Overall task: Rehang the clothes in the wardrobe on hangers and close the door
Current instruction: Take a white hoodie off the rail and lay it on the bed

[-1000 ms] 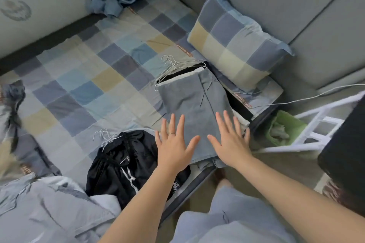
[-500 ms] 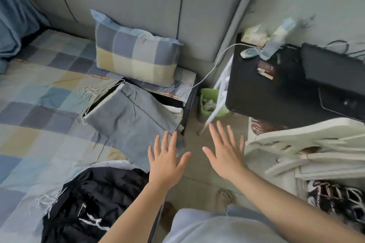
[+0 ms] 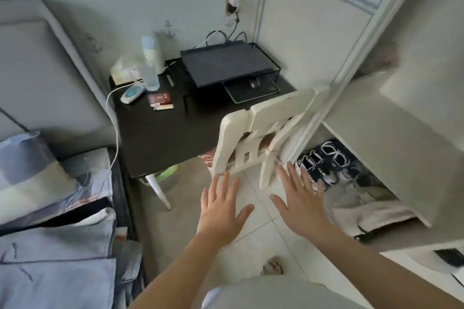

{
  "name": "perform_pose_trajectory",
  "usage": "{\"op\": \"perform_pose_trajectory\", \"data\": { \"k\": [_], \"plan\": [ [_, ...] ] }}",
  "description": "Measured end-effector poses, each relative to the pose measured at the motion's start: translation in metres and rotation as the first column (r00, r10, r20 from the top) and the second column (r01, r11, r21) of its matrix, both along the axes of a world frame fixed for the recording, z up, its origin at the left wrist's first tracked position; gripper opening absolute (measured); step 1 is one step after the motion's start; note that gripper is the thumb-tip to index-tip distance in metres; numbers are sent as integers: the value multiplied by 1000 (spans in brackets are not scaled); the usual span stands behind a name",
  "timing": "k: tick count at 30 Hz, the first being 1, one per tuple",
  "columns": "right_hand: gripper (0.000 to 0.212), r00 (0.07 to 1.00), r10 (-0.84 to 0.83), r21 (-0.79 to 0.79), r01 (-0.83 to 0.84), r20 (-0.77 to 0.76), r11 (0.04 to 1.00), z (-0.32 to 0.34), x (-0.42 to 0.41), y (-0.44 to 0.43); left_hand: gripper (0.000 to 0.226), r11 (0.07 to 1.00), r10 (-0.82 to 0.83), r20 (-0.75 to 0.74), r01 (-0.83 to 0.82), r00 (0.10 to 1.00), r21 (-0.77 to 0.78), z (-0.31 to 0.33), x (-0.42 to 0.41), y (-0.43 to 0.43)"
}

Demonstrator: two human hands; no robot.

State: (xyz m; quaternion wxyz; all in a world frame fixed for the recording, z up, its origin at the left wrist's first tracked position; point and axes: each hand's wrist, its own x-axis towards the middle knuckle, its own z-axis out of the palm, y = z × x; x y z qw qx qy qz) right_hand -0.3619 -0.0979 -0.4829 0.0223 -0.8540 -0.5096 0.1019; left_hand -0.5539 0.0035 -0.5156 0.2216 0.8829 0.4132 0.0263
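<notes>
My left hand (image 3: 221,208) and my right hand (image 3: 300,202) are stretched out in front of me over the tiled floor, fingers spread, holding nothing. The white wardrobe (image 3: 406,133) stands open at the right, its door frame (image 3: 351,57) running up to the top edge. Shoes (image 3: 324,163) and folded cloth (image 3: 371,216) lie on its bottom level. A grey-blue garment (image 3: 57,271) lies on the bed at the lower left. No hanger shows in this view.
A black side table (image 3: 163,133) with a laptop stand (image 3: 226,63), bottle (image 3: 150,68), remote and small boxes stands ahead. A white chair (image 3: 263,133) leans between table and wardrobe. The checked pillow (image 3: 22,170) and grey headboard (image 3: 37,70) are at the left.
My view has swung right, from the bed with the grey shorts and black garment to the table and the open wardrobe. Both hands stay spread and empty, now over the floor.
</notes>
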Motion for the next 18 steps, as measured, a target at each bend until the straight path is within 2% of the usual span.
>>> {"op": "perform_pose_trajectory", "data": {
  "k": [5,10,18],
  "plan": [
    [71,978,-185,62,179,101,982,28,127,-45,80,966,-254,51,250,966,59,27,149,-2],
    [72,930,-325,220,285,171,933,88,232,-77,78,915,-393,176,364,903,176,82,291,2],
    [70,810,-434,461,234,395,856,233,342,-102,76,772,-601,352,406,718,488,230,468,8]
  ]
}}
